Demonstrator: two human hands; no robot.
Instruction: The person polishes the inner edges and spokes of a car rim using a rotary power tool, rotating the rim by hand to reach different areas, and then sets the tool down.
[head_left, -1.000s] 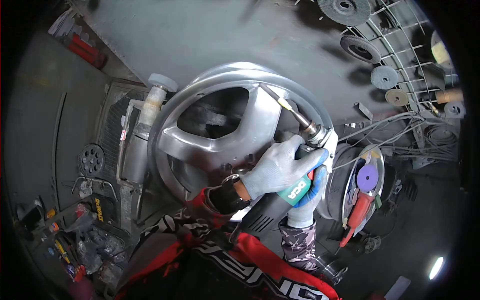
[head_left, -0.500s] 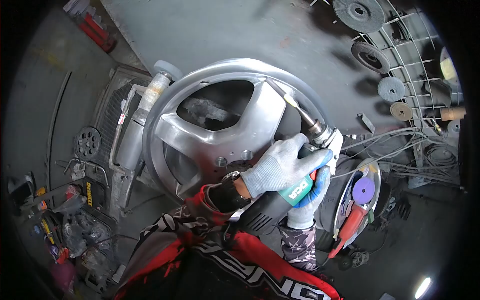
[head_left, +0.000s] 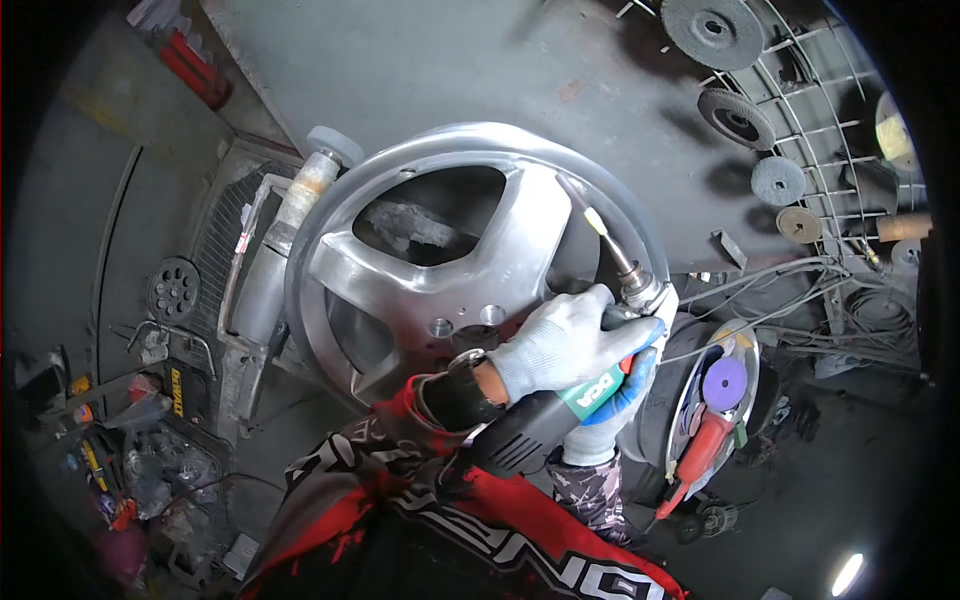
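A silver spoked wheel (head_left: 480, 270) stands in front of me. Across its right side lies a green-and-black power tool (head_left: 520, 435) marked DCA, its thin shaft (head_left: 612, 245) pointing up and left to a spoke's outer end near the rim. My left hand (head_left: 560, 345), in a grey glove with blue fingertips and a dark watch at the wrist, is closed over the tool near its head. Below it, my right hand (head_left: 605, 425), in a similar glove, grips the tool from underneath; the tool hides part of its palm.
At right, a second wheel rim (head_left: 750, 365) holds a red tool (head_left: 700, 455) and a purple disc (head_left: 725, 382). Abrasive discs (head_left: 712, 30) hang on a wire rack at upper right. Left of the wheel is a metal cylinder (head_left: 265, 300); clutter (head_left: 165, 480) fills the lower left.
The tool's tip has shifted right and slightly down along the spoke's end and rim. Both hands have moved slightly down with the tool. The view also swung between the earlier frames.
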